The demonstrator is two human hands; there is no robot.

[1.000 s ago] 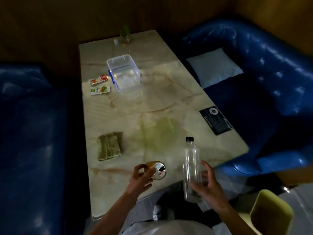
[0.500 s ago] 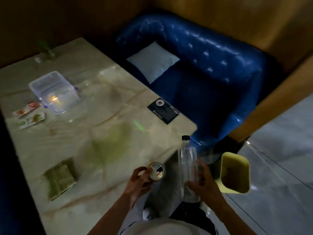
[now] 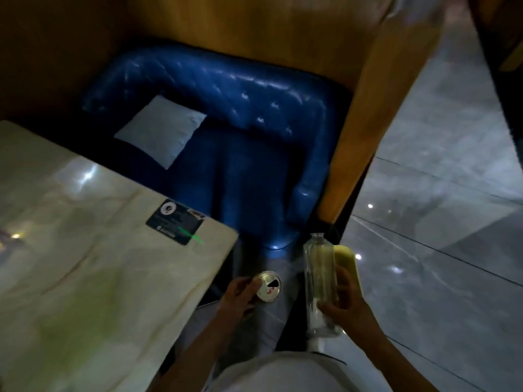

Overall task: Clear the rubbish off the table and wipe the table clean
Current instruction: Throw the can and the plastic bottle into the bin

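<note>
1. My left grip [image 3: 240,297] pinched the can [image 3: 268,286]; my right grip [image 3: 343,304] wrapped the bottle [image 3: 321,284].
2. Both had left the surface [image 3: 113,278]; the yellow bin [image 3: 346,260] now sat just behind the bottle; dropping seemed next.

A blue tufted sofa [image 3: 240,142] sits in a wood-panelled [image 3: 254,26] booth corner, a pale square cushion [image 3: 160,131] propped at the far end of its seat. A dark printed card [image 3: 175,221] lies flat near the table's right edge, close to the near corner, a green streak of light across it. Grey polished floor tiles [image 3: 438,222] gleam alongside
</note>
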